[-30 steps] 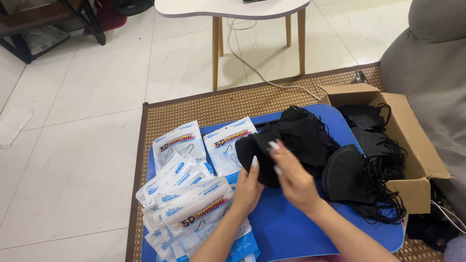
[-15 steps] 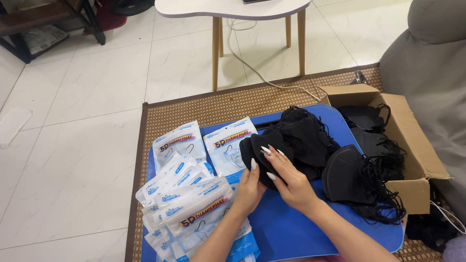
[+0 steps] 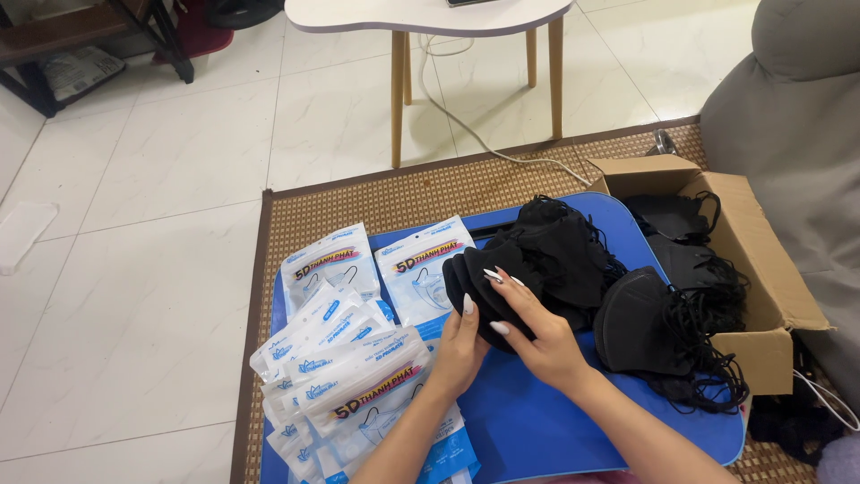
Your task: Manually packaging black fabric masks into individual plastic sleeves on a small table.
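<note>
Gripping black masks [image 3: 484,278], both hands

Blue lap table [image 3: 546,421] on woven mat [image 3: 376,202], bearing black masks [image 3: 573,246] and packets [image 3: 358,358].

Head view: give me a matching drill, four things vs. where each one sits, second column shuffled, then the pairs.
Things:
1. small stack of black masks
2. white and blue packets
3. cardboard box
4. white table

Places:
A. on the tiled floor beyond the mat
B. right of the blue tray, open, black masks inside
C. between both hands, over the blue tray
D. piled on the left part of the blue tray

Pairs: 1-C, 2-D, 3-B, 4-A

The left hand and right hand grip the stack above the blue tray.
</note>
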